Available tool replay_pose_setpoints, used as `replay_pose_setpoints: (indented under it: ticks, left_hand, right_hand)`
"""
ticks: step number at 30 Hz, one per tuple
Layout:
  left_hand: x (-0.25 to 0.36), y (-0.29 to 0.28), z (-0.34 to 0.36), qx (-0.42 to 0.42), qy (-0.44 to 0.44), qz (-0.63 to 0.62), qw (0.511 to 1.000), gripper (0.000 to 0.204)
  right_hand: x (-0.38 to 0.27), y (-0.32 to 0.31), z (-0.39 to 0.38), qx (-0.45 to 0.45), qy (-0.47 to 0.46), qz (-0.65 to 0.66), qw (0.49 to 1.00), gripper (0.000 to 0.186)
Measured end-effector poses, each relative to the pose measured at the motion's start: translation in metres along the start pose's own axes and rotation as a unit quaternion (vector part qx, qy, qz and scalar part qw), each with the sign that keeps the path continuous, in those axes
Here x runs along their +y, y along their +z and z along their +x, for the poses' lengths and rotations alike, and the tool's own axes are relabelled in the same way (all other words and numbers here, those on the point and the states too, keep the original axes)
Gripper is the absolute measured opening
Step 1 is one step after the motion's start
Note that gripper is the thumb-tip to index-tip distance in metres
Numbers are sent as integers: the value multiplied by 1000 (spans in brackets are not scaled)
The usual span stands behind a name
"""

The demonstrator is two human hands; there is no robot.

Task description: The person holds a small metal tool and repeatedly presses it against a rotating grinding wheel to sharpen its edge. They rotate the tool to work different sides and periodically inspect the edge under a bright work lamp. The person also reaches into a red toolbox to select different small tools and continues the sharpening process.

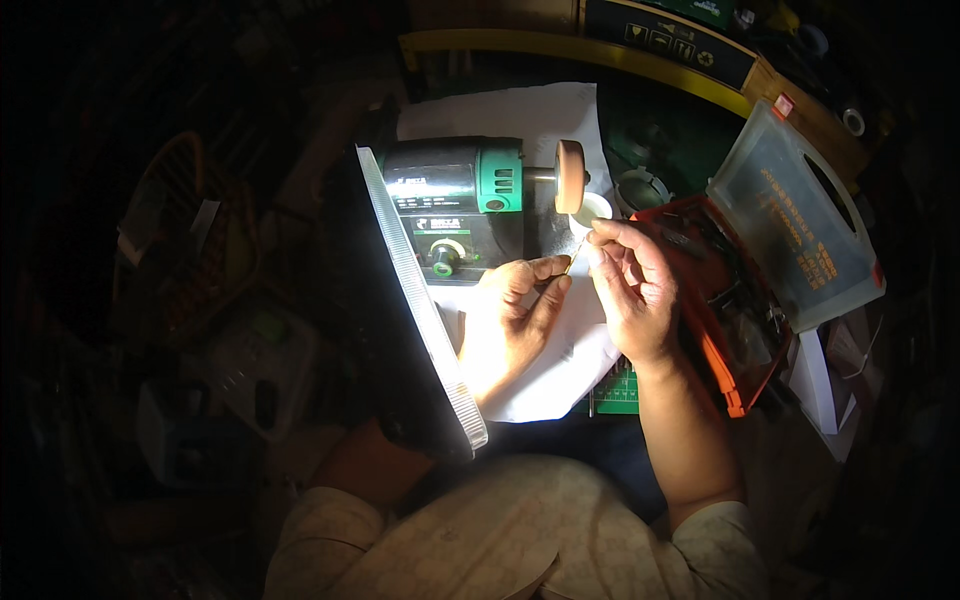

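A thin golden rod, perhaps a drill bit (573, 263), slants between my hands over the white paper. My left hand (512, 315) pinches its lower end between thumb and fingertips. At its upper end are the bent, closed fingers of my right hand (640, 290); strong glare blurs the exact contact. Just beyond the fingers stands a small white cup (596, 207). Above that is the pinkish-tan wheel (570, 178) on the shaft of a black and green bench grinder (450, 175). A control knob (445, 258) shows on the grinder's base.
An orange toolbox (728, 375) with loose tools lies at the right, its translucent lid (795, 225) raised. A long lamp (420, 300) crosses left of my left hand. White paper (545, 385) partly covers a green mat (618, 393). A yellow rail (560, 44) bounds the back.
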State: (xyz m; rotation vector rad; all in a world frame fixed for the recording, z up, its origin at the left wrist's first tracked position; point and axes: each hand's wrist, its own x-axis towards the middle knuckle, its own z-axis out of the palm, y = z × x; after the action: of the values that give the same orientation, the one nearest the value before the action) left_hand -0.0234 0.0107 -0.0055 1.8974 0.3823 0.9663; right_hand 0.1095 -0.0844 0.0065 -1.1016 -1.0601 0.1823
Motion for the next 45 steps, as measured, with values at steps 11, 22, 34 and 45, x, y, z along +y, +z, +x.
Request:
replay_pose_setpoints:
  ticks: [11,22,34,45]
  left_hand:
    - [6,-4,0,-4,24,38,999,19]
    - [1,-2,-3,-8,-27,-18,999,20]
    - [-3,-1,-3,-14,-45,-55,997,20]
    - [0,0,-4,-7,-55,-59,997,18]
  right_hand:
    - [-6,-4,-1,-19,-17,-57,998,41]
    - [-1,-3,-2,-16,-22,-67,997,42]
    - [-2,-3,-1,-9,-30,-66,997,42]
    - [-1,-2,-3,-16,-18,-65,998,43]
